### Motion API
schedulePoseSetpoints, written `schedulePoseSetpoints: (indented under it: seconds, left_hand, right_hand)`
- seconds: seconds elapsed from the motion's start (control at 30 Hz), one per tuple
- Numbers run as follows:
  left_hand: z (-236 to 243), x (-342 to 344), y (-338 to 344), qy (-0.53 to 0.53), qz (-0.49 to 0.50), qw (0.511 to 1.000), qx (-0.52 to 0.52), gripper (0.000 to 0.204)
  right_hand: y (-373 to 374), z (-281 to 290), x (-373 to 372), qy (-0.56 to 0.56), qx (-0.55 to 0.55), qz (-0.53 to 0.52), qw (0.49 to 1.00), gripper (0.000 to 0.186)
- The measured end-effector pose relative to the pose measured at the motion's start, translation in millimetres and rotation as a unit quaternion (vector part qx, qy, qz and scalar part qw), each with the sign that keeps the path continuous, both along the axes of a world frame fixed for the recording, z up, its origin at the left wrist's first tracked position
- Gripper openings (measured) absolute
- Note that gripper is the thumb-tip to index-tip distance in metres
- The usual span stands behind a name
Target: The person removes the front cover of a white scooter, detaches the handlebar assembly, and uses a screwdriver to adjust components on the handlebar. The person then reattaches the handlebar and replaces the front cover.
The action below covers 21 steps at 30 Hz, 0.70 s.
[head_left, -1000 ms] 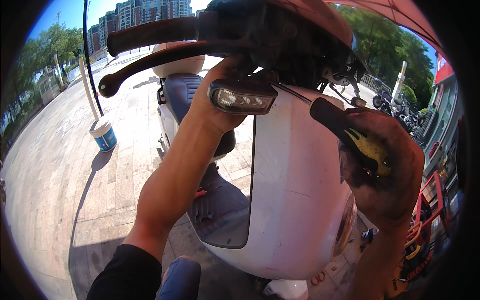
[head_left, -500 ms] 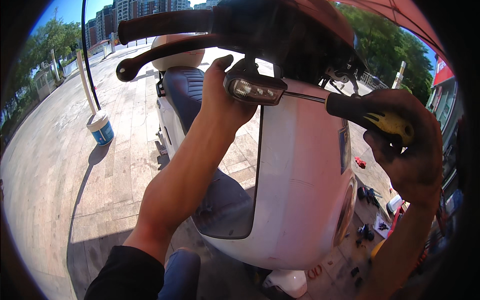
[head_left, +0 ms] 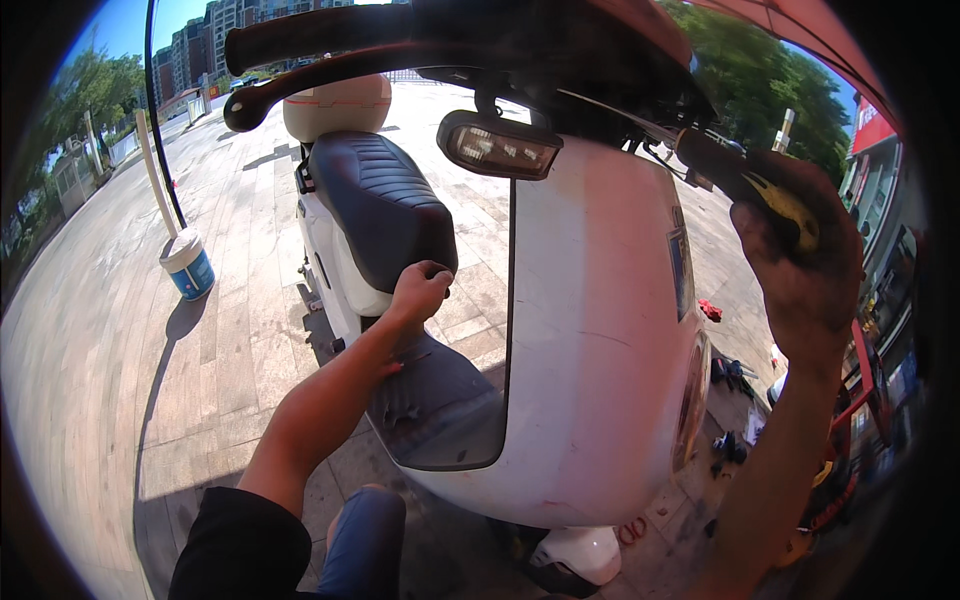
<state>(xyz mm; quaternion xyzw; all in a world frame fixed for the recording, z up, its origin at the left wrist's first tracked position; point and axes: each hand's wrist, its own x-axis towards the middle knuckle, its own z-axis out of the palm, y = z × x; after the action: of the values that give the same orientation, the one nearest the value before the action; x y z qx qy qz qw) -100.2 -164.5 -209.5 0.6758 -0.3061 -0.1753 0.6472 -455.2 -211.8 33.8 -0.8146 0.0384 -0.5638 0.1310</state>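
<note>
In my right hand is a screwdriver with a black and yellow handle. Its shaft points up and left to the underside of the dark handlebar housing; where the tip rests is hard to see. A small black lamp with a clear lens hangs below the housing, touched by neither hand. My left hand is lower, its fingers curled together by the front end of the scooter's black seat. Whatever those fingers hold, if anything, cannot be made out. The white front panel stands between my arms.
Brake lever and grip stick out at upper left. Small loose pieces lie on the dark footboard. Black parts are scattered on the paving at right. A weighted bucket holds poles at left. A red canopy hangs overhead.
My left hand has left the lamp and moved down to the seat front. My right hand has drawn the screwdriver off the lamp's side and tilted it up toward the housing.
</note>
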Motion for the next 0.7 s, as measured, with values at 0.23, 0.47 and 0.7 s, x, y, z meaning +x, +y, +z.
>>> schedulePoseSetpoints:
  seconds: [0.23,0.47,0.7]
  left_hand:
    - [-261,-7,30,0.012,-0.074,0.938,0.339,0.024]
    - [-328,-18,51,-0.163,-0.095,0.903,0.385,0.025]
    - [-335,-21,66,-0.239,-0.092,0.861,0.439,0.028]
  right_hand:
    - [-1,-1,14,0.006,0.014,0.023,1.0,0.031]
    - [-12,-7,14,0.022,0.095,-0.059,0.993,0.035]
    - [-25,-9,12,0.035,0.082,0.017,0.996,0.033]
